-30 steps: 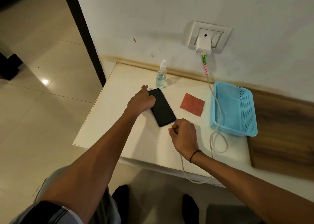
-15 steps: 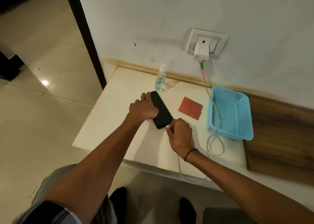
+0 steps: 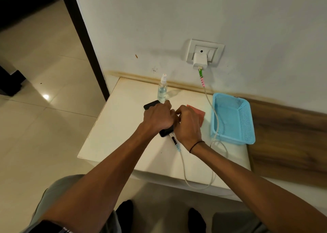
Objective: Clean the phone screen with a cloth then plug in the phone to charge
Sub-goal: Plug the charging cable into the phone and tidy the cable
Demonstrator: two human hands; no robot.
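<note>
The black phone [image 3: 151,104] lies on the white table [image 3: 122,126], mostly hidden under my hands. My left hand [image 3: 158,117] is clamped over its middle. My right hand [image 3: 187,125] sits against the phone's right edge, fingers curled and touching the left hand's fingers. The white charging cable [image 3: 183,169] reaches the phone's near end, with its black and blue sleeved connector [image 3: 174,141] showing just below my right hand. The cable runs back to the white charger [image 3: 200,61] in the wall socket [image 3: 190,53]. The red cloth [image 3: 199,114] lies flat just right of my right hand.
A small clear spray bottle [image 3: 162,89] stands just beyond the phone by the wall. A light blue plastic basket [image 3: 247,121] sits at the table's right, the cable draped along its left side. A wooden panel [image 3: 286,144] lies to the right. Tiled floor drops off to the left.
My right hand let go of the connector and moved up along the phone's right edge to meet my left hand. The connector now sits at the phone's near end. The camera view tilted upward.
</note>
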